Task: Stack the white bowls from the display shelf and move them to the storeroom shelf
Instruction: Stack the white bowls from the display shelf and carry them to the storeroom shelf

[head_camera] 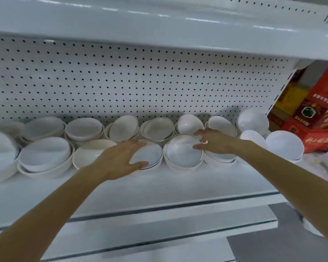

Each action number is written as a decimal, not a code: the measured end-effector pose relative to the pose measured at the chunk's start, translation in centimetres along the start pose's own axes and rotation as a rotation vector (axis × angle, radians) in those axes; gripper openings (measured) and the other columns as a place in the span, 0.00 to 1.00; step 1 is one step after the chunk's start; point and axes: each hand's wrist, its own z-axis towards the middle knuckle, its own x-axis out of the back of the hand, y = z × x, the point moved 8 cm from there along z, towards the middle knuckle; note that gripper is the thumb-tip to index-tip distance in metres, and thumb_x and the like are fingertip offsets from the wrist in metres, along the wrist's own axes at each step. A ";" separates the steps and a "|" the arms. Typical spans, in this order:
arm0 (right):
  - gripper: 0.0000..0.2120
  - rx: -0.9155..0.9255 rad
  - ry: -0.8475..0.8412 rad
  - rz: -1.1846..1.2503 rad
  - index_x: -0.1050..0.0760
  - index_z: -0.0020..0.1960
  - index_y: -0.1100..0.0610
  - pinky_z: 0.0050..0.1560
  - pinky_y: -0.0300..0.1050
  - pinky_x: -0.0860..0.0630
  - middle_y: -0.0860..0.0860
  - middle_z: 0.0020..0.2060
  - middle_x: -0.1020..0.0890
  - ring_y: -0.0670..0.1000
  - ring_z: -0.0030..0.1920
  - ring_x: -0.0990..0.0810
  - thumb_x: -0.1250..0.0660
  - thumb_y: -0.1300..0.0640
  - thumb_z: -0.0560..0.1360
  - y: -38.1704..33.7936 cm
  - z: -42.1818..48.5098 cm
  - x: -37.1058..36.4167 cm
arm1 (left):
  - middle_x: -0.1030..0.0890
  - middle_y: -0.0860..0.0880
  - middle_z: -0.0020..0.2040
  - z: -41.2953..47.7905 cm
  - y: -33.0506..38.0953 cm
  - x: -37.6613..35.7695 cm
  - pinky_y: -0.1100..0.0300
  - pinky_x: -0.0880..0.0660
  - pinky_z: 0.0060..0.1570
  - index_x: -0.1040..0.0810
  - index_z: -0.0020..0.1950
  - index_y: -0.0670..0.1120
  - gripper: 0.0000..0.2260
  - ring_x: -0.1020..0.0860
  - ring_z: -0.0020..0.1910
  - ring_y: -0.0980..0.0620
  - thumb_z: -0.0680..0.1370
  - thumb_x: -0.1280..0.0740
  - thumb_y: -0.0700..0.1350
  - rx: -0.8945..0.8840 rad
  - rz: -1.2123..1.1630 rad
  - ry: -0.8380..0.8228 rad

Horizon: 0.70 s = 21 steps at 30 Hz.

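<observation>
Two rows of white bowls, many in short stacks, stand on the white display shelf [159, 186]. A dark-rimmed bowl [183, 153] tops a short stack at the front middle. My right hand [214, 141] hovers at its right rim with fingers spread and straight, above a stack [221, 159] beside it. Over another dark-rimmed bowl [151, 155] to the left, my left hand [119, 158] is spread open, thumb near its front rim. I cannot tell whether either hand touches a bowl.
A perforated white back panel [121, 82] rises behind the bowls and an upper shelf [159, 35] overhangs them. Red and yellow boxes [314, 114] stand at the right. Lower shelf edges [159, 233] jut out below, with grey floor [292, 242] at the bottom right.
</observation>
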 end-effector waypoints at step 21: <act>0.12 0.016 0.250 0.409 0.31 0.64 0.58 0.35 0.30 0.31 0.55 0.33 0.25 0.49 0.31 0.26 0.42 0.60 0.81 0.9 -0.1 -0.9 | 0.36 0.49 0.76 -1.5 -2.1 -1.3 0.57 0.57 0.74 0.39 0.76 0.53 0.47 0.41 0.76 0.53 0.67 0.63 0.79 0.039 -0.026 0.096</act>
